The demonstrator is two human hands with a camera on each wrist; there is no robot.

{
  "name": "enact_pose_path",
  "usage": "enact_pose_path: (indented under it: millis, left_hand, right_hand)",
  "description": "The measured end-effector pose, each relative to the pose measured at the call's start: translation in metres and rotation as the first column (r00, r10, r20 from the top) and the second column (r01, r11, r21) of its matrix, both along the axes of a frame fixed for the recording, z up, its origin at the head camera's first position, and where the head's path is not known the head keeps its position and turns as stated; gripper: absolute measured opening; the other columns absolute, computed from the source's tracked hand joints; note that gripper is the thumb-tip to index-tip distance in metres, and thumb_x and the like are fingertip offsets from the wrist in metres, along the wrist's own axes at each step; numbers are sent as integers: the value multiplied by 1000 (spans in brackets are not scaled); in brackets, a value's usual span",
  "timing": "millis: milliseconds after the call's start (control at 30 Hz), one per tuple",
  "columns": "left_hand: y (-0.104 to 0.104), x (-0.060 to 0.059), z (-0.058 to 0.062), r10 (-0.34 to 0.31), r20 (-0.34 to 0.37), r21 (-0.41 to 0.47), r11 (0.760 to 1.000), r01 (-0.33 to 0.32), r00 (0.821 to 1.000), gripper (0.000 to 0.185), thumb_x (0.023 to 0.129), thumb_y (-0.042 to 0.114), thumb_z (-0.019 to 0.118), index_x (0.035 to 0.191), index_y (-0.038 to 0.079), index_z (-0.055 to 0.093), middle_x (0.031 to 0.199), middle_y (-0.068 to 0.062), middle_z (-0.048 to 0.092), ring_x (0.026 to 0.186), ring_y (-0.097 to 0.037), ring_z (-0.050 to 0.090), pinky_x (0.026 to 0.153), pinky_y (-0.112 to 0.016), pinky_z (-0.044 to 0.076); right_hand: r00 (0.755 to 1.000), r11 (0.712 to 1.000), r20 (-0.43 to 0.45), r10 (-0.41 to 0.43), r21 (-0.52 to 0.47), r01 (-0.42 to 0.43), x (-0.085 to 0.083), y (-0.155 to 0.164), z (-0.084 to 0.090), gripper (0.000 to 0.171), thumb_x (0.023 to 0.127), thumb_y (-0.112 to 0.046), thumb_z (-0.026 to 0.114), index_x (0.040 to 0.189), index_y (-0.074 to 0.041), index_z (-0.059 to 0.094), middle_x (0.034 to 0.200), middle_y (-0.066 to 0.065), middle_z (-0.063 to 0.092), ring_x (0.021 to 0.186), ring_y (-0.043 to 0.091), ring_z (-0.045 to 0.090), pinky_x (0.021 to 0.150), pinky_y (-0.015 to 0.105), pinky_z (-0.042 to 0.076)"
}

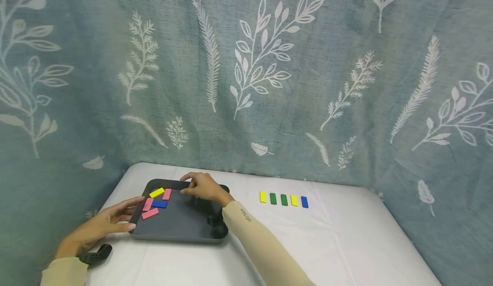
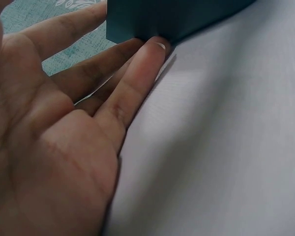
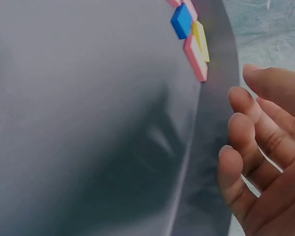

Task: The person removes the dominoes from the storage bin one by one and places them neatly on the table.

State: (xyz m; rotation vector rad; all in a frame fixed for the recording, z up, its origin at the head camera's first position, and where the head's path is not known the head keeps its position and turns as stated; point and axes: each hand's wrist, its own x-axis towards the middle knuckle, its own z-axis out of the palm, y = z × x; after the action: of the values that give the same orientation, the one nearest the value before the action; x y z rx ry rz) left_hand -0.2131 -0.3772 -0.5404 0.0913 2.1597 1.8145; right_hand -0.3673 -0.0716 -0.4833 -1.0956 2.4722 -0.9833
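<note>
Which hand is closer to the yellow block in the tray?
Right. The right hand hovers over the tray's far rim, just beside the yellow block. The left hand rests at the tray's left edge, farther from it.

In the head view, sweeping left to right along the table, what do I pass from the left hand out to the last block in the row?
Left hand → dark tray → right hand → yellow block → green block → second green block → second yellow block → blue block.
</note>
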Motion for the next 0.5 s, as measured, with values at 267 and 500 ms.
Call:
enact_pose_path:
  millis: [267,500]
  left_hand:
    - [2,0,3,-8,2,4,1000,8,1000,84,96,16,75,164,16,26,155,-24,35,134,-37,42,101,-47,47]
    - [1,1,4,-7,-9,-4,1000,7,1000,84,95,16,76,164,14,26,157,-23,32,132,-36,43,101,-45,46]
  right_hand:
    - [997,999,67,-32,26,30,1,-15,-12,42,95,-20,76,135,-11,65,80,4,74,64,23,69,56,25,51]
    - [995,999,95,-42,23,40,2,-26,-22,44,93,-19,79,135,-12,67,72,-4,67,58,14,63,55,24,49]
